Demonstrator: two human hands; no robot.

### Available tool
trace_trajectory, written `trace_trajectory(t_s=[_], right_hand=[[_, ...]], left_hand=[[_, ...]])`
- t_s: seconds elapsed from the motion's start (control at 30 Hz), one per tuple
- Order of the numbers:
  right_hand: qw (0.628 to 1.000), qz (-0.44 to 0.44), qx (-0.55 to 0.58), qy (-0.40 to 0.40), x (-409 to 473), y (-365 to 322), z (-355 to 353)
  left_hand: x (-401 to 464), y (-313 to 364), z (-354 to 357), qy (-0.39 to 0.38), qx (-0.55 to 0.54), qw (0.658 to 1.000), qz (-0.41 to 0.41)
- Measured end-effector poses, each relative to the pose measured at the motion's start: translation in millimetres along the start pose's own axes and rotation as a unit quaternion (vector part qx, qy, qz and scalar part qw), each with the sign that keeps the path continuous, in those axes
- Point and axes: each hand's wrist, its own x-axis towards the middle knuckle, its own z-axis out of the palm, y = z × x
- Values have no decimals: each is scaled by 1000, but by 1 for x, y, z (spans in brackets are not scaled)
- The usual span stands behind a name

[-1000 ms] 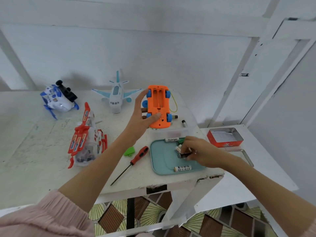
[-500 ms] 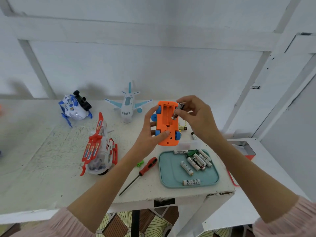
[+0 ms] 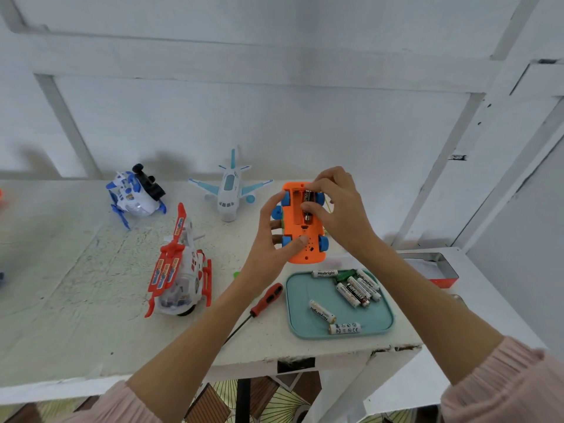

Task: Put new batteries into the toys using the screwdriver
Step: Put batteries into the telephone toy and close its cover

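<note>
My left hand (image 3: 271, 239) grips an orange toy car (image 3: 300, 239) with blue wheels, held belly-up above the table, its battery bay uncovered. My right hand (image 3: 335, 209) pinches a dark battery (image 3: 307, 206) that lies lengthwise in that bay, fingertip at its far end and thumb on its side. A red-handled screwdriver (image 3: 265, 300) lies on the table below my left wrist. A teal tray (image 3: 296, 319) near the front right corner holds several loose batteries (image 3: 355, 291).
A red-and-white helicopter toy (image 3: 180, 270) lies left of the screwdriver. A blue-and-white helicopter (image 3: 134, 193) and a white airplane (image 3: 229, 190) stand near the wall. An open metal tin (image 3: 433, 265) sits on the lower table at right. A small green piece (image 3: 236, 274) lies by my left wrist.
My right hand left the tray with a battery, rose to the car and now has the battery down in the bay. My left hand kept holding the car.
</note>
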Motion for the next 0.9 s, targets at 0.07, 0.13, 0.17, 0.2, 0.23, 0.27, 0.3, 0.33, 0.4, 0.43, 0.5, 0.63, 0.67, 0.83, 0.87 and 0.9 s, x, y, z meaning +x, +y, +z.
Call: trace_trajectory(t_s=[0.07,0.13,0.17,0.2,0.23,0.27,0.3,0.33,0.4,0.43,0.5,0.63,0.67,0.83,0.87,0.9], right_hand=[[1000,-10,-12,-2,0,1,0],[1000,-16,-16,-3,-1,1,-1],[1000,-16,-14,-3,-1,1,-1],[1000,-17,-10,0,-1,0,-2],[1000,-21,-9,4,-2,0,-3],[999,-29,-15,13,-2,0,-3],[999,-39,-25,25,-3,-1,-3],[998,-48,-31,35,-4,-1,-2],[998,-47,-15,32,-8,-8,0],[999,-44,0,24,-10,-12,1],[999,-35,36,18,-10,-18,-1],[997,-15,76,24,7,-20,-21],[998,-18,52,-5,12,-19,-27],[995,11,-30,-92,17,-10,-34],[996,5,-34,-79,16,-9,-34],[997,-1,-37,-73,16,-6,-32]], left_hand=[[0,0,0,3,-4,1000,4],[-1,-1,0,4,-7,1000,6],[-1,-2,0,4,-5,1000,8],[-1,-3,1,4,-1,1000,9],[-1,-3,0,5,5,1000,11],[0,-4,0,4,12,1000,13],[0,-4,1,1,16,1000,12],[1,-3,1,-2,17,1000,10],[3,-2,2,-6,19,1000,4],[4,0,3,-8,19,1000,5],[7,3,5,-10,14,1000,7],[8,3,4,-18,13,1000,5],[8,3,3,-19,16,1000,2],[6,0,2,-14,20,1000,-10],[6,-1,3,-16,22,1000,-8],[6,-1,4,-19,23,1000,-7]])
